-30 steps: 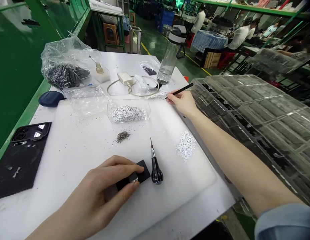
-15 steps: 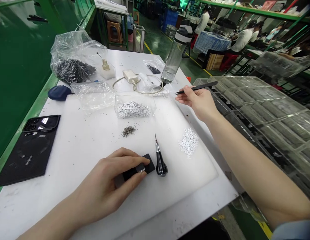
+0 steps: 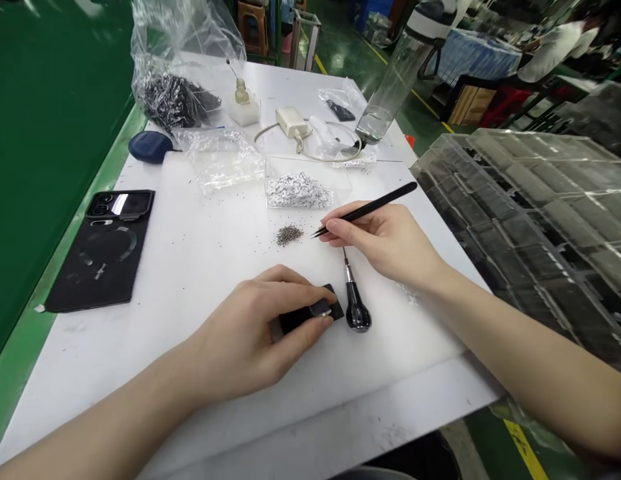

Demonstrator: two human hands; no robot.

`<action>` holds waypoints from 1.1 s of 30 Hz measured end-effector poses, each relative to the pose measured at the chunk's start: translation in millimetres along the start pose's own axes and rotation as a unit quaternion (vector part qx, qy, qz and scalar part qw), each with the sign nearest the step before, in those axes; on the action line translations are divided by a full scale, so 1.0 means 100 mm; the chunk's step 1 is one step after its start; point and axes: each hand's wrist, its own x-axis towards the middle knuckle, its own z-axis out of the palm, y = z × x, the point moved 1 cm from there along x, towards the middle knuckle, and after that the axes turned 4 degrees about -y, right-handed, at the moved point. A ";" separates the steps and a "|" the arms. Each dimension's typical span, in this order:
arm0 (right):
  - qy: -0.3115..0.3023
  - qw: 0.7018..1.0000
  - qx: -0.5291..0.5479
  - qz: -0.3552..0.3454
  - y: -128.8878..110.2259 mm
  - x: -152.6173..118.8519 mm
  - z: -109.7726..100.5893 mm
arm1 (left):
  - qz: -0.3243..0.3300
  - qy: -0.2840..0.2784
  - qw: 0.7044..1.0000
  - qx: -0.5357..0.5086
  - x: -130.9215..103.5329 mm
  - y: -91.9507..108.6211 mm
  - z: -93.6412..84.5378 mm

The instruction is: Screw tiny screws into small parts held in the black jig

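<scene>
My left hand [image 3: 255, 327] pinches a small dark part [image 3: 320, 307] with thumb and forefinger, over a flat black block [image 3: 337, 309] on the white mat. Most of that block is under the fingers. Black tweezers [image 3: 380, 203] are gripped in my right hand [image 3: 395, 243], their tips slightly apart, just right of a pile of tiny metal pieces [image 3: 290, 235]. Whether the tips hold anything is too small to see. Between the hands lies a black-handled screwdriver [image 3: 358, 311]. Behind the pile, a clear tray [image 3: 343, 193] contains small white-and-black pieces [image 3: 300, 189].
White bits [image 3: 409, 293] lie partly hidden by my right forearm. A phone [image 3: 103, 253] rests at left. Farther back are a plastic bag [image 3: 183, 93], a small glass bottle [image 3: 241, 92], a charger [image 3: 291, 123] and a water bottle [image 3: 390, 93]. Compartmented clear boxes [image 3: 530, 200] stand at right.
My right hand has brought the tweezers from the mat's far right edge back to beside the metal pile. My left hand keeps its hold on the dark part. The camera view has shifted.
</scene>
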 end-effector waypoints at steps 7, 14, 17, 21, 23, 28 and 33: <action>-0.018 0.998 -0.058 -0.007 0.02 0.06 0.07 | 0.009 -0.011 1.000 -0.006 0.01 -0.02 0.01; -0.013 0.999 -0.045 -0.009 0.05 0.07 0.09 | 0.033 -0.007 0.999 0.000 0.00 -0.02 0.02; -0.014 0.999 -0.041 -0.003 0.04 0.07 0.08 | 0.042 -0.007 0.999 0.003 0.00 -0.03 0.03; -0.016 0.999 -0.033 -0.005 0.03 0.07 0.08 | 0.049 -0.006 0.999 0.001 0.01 -0.04 0.04; -0.018 0.999 -0.034 -0.011 0.04 0.07 0.07 | 0.050 -0.003 0.999 0.000 0.01 -0.05 0.04; -0.029 0.999 -0.024 -0.021 0.07 0.10 0.07 | 0.043 0.002 0.999 0.009 0.01 -0.04 0.04; 0.004 0.998 -0.007 -0.068 -0.06 -0.13 0.04 | 0.050 0.004 0.999 0.007 0.00 -0.06 0.03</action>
